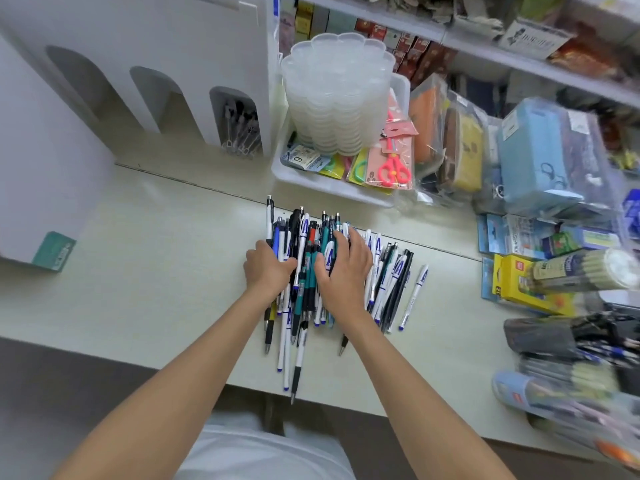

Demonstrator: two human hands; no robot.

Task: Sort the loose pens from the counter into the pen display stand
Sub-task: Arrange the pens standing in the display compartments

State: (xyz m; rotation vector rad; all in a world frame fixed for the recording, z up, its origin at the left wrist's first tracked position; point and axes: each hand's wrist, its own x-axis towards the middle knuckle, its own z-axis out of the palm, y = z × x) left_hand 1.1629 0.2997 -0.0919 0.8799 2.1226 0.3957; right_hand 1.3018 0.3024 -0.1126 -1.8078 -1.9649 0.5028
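One left hand, one right hand, one dense pen heap, one stand, three arched slots.

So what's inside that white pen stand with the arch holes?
In the pen display stand, only the right arch shows pens, dark and clear ones standing together. The other two arches look empty, but their shadowed depths cannot be seen.

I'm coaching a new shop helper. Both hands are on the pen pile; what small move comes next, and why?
Probably lift a few pens out with the left hand, which curls round some at their left edge, while the right hand lies flat over the rest. The stand up left has two slots that look empty.
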